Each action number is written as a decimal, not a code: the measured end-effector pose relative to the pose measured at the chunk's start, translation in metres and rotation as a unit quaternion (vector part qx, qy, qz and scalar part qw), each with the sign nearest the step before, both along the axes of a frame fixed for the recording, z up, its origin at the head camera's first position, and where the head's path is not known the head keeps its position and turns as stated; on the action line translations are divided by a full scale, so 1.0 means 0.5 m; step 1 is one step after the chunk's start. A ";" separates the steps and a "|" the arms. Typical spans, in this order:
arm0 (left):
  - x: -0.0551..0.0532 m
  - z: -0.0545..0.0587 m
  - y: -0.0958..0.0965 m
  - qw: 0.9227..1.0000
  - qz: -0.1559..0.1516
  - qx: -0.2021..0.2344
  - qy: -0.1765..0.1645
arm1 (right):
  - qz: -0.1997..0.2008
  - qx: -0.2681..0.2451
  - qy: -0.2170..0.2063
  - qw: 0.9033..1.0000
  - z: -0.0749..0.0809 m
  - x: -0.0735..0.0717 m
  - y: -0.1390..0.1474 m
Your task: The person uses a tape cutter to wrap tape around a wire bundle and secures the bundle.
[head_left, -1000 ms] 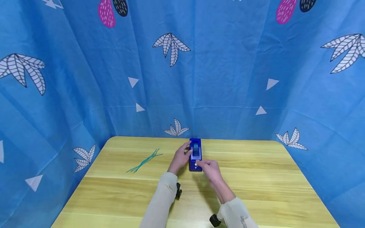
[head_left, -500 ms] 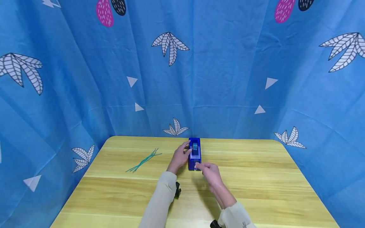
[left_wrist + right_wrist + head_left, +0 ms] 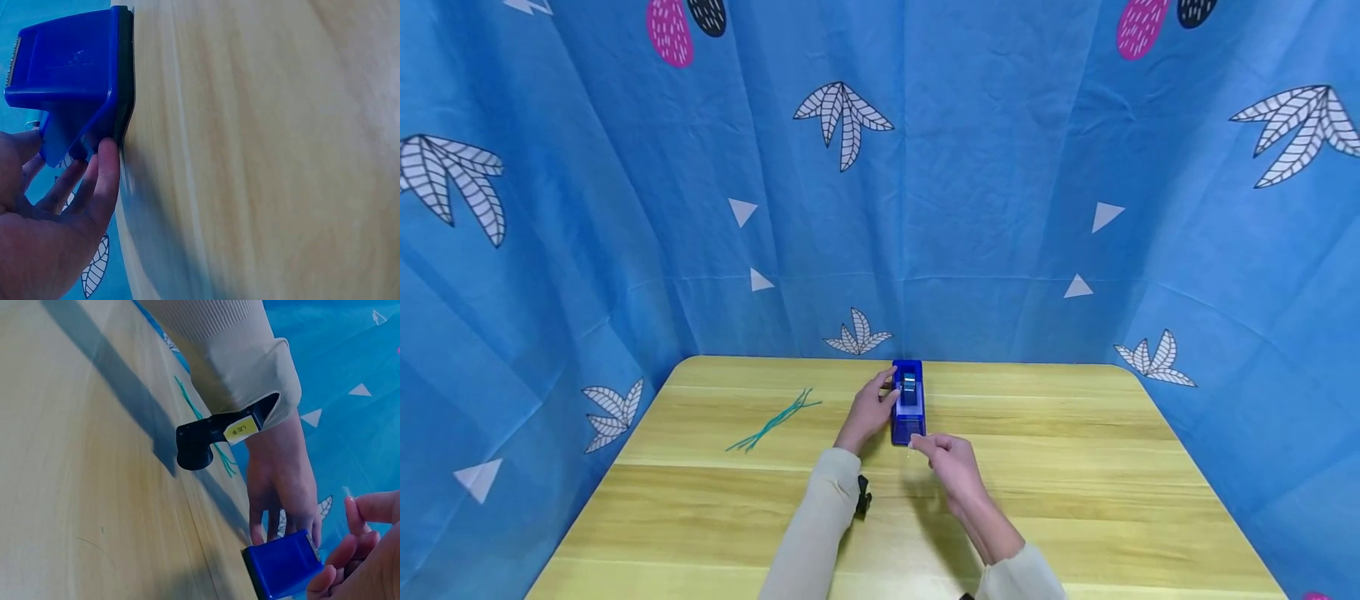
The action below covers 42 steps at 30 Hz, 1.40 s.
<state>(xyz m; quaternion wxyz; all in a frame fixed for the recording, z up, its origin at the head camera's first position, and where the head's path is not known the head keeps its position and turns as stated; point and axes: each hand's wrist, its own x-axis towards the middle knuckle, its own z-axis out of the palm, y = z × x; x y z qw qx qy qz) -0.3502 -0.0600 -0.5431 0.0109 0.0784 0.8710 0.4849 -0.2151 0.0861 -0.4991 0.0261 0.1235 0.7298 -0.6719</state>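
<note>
A blue tape dispenser [image 3: 908,427] stands on the table near its back edge, with a roll of tape [image 3: 908,385] in its well. My left hand [image 3: 867,414] grips the dispenser's left side, thumb over the well and fingers along the body. The left wrist view has the dispenser's toothed cutter [image 3: 12,61] facing left, above the hand. Just in front of the dispenser, my right hand [image 3: 955,468] pinches a short piece of clear tape [image 3: 347,492] between thumb and forefinger. The other fingers curl in toward the palm.
Several thin teal strands [image 3: 772,423] lie crossed on the wooden table [image 3: 1075,467], left of the left hand. A blue patterned curtain [image 3: 985,208] surrounds the back and sides. A black camera [image 3: 195,450] sticks out from the left sleeve.
My right hand has pulled back from the dispenser's cutter toward me, with the tape in its pinch. The left hand keeps its hold on the dispenser. The head view has shifted slightly.
</note>
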 end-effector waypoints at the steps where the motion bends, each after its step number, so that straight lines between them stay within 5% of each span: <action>1: 0.000 0.001 0.000 1.000 0.000 0.000 0.001 | 0.001 0.001 0.000 1.000 0.001 0.003 0.000; 42: -0.001 0.003 -0.003 1.000 -0.009 -0.004 0.008 | 0.017 -0.008 -0.004 1.000 -0.006 0.103 -0.004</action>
